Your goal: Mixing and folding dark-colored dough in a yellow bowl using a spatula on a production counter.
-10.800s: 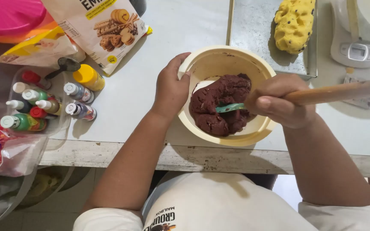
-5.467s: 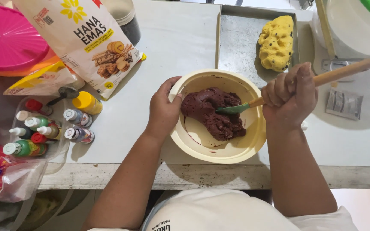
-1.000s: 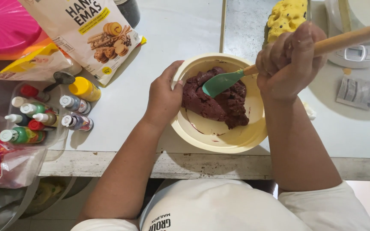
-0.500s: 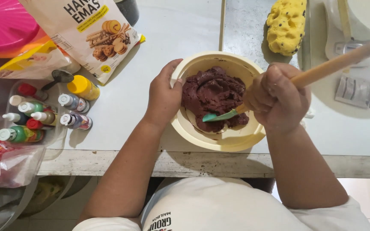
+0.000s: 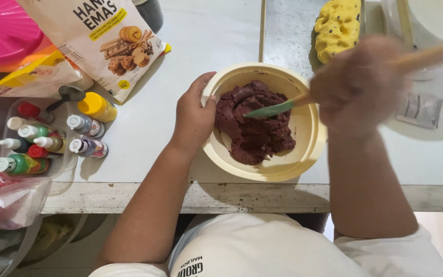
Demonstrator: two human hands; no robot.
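A cream plastic bowl (image 5: pixel 303 164) sits near the front edge of the white counter and holds a lump of dark brown dough (image 5: pixel 255 128). My left hand (image 5: pixel 193 115) grips the bowl's left rim, thumb over the edge. My right hand (image 5: pixel 357 84), blurred by motion, is closed around the wooden handle of a spatula (image 5: pixel 426 55). The spatula's green blade (image 5: pixel 270 109) lies across the top of the dough.
Several small colouring bottles (image 5: pixel 52 141) stand in a clear tray at the left. A flour bag (image 5: pixel 106 38) and a pink lid (image 5: pixel 1 31) lie at the back left. A yellow dough lump (image 5: pixel 337 25) rests on a tray, beside a white scale (image 5: pixel 426 31).
My right hand has lifted and swung right with the spatula. The green blade moved from the dough's lower edge up to its top. The dough mass has shifted shape in the bowl.
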